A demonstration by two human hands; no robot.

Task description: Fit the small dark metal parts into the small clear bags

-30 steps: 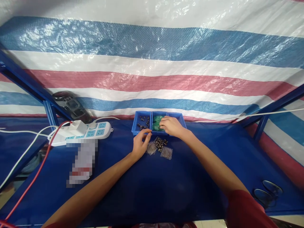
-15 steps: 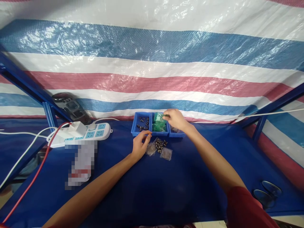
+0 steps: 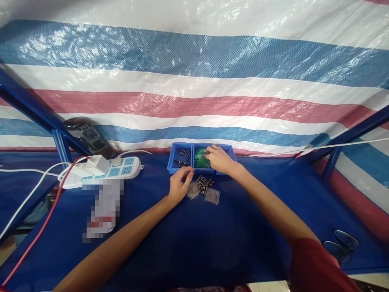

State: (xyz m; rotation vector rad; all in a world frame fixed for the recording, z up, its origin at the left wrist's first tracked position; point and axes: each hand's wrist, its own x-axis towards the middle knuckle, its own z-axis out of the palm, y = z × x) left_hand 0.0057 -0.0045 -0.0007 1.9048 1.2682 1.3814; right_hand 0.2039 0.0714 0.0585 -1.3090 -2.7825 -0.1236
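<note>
Reaching with the right hand point(image 3: 221, 159) down into the middle blue bin point(image 3: 204, 171), fingers bunched and pointing leftward over the green packets point(image 3: 200, 161); cannot tell about a firm pinch, with fingertips lost against the green. Just lowered there: half a second ago raised near the divide with the right-hand bin point(image 3: 233, 154), a small dark piece at the fingertips, now out of sight. Judging by that, back to handling the green packets, the piece perhaps let go. Resting with the left hand point(image 3: 178, 186) at the front edge of the left-hand bin point(image 3: 170, 158), in the same spot as before, thumb and forefinger curved toward each other; too small to tell about anything between them. In the left-hand bin, dark screws point(image 3: 180, 163) scattered loosely; in the middle one, green packets across most of the visible space; in the right-hand one, contents hidden behind hand and wrist. In front of the bins, on the glossy blue tabletop point(image 3: 231, 239), a heap of screws point(image 3: 203, 185), with a clear plastic packet point(image 3: 192, 190) beside the left hand and a second clear packet point(image 3: 212, 196) to the near right. Farther left, a white power strip point(image 3: 133, 169) and a red cable point(image 3: 50, 219). Far right, eyeglasses point(image 3: 333, 246). Behind everything, a striped tarpaulin point(image 3: 194, 56).
</note>
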